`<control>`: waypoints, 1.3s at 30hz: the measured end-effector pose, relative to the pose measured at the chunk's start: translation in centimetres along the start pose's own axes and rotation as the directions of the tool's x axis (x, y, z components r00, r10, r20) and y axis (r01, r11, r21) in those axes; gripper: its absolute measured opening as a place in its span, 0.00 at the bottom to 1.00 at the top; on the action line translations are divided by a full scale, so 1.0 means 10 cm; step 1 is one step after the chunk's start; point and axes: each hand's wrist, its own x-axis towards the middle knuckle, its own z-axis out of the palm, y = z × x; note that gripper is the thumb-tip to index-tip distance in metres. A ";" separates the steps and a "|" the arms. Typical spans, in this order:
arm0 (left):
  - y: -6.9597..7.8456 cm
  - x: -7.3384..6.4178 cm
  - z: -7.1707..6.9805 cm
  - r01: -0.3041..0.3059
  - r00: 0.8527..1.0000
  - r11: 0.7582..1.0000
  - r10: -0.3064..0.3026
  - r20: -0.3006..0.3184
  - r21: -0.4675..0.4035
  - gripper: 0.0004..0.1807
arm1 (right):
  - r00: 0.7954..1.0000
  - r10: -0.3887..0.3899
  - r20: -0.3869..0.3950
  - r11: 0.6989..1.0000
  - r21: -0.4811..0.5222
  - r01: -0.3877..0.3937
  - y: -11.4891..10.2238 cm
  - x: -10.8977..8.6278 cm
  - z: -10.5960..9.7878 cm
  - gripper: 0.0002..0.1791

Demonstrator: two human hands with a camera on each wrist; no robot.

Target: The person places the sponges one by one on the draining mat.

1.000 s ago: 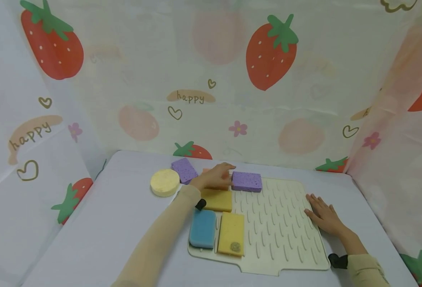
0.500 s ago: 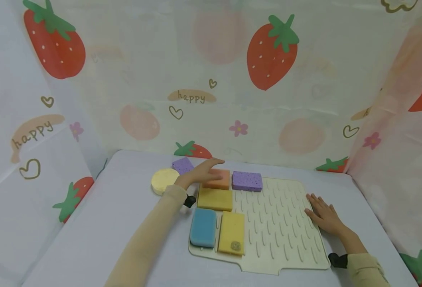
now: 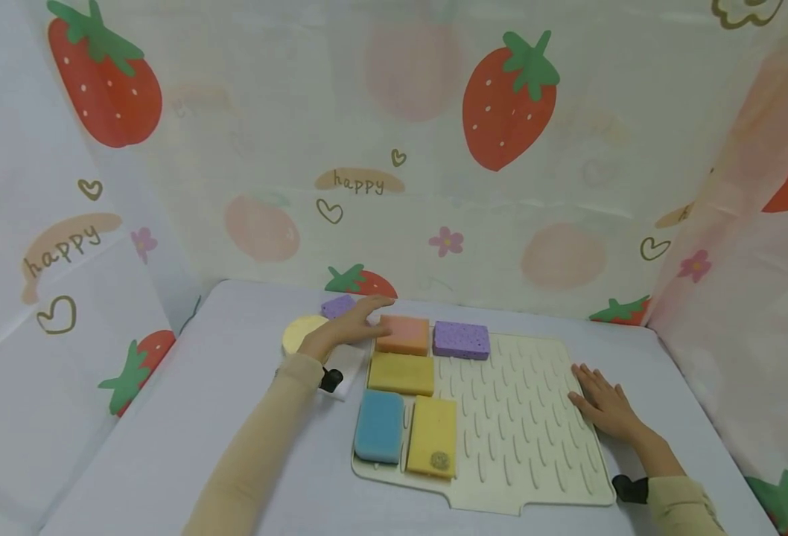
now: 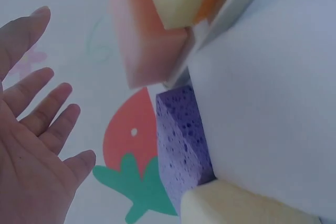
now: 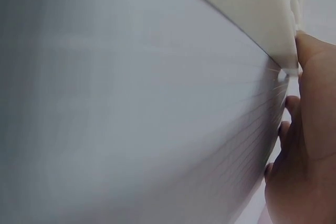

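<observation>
My left hand (image 3: 348, 327) hovers just left of the orange sponge (image 3: 403, 335), its fingers loosely spread and holding nothing. In the left wrist view the open palm faces a speckled purple sponge (image 4: 181, 135) and a cream round sponge (image 4: 247, 203). On the cream ridged mat (image 3: 521, 417), the orange sponge lies at the back beside another purple sponge (image 3: 461, 339). Two yellow sponges, a back one (image 3: 401, 373) and a front one (image 3: 432, 435), and a blue sponge (image 3: 379, 426) lie nearer. My right hand (image 3: 605, 402) rests flat along the mat's right edge.
A white cloth covers the table (image 3: 166, 439). Something white and flat (image 3: 347, 368) lies beside the left wrist. Strawberry-printed sheets (image 3: 394, 149) rise behind the table and at both sides.
My left hand has drawn back leftward from the purple sponge on the mat, uncovering the orange sponge and now partly covering the far left purple one. My right hand stays put.
</observation>
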 end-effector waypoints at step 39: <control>-0.48 -0.78 -0.18 0.264 0.954 0.933 -0.215 -0.210 0.244 0.48 | 1.000 0.010 0.009 1.000 -0.015 -0.009 0.03 0.01 0.00 0.37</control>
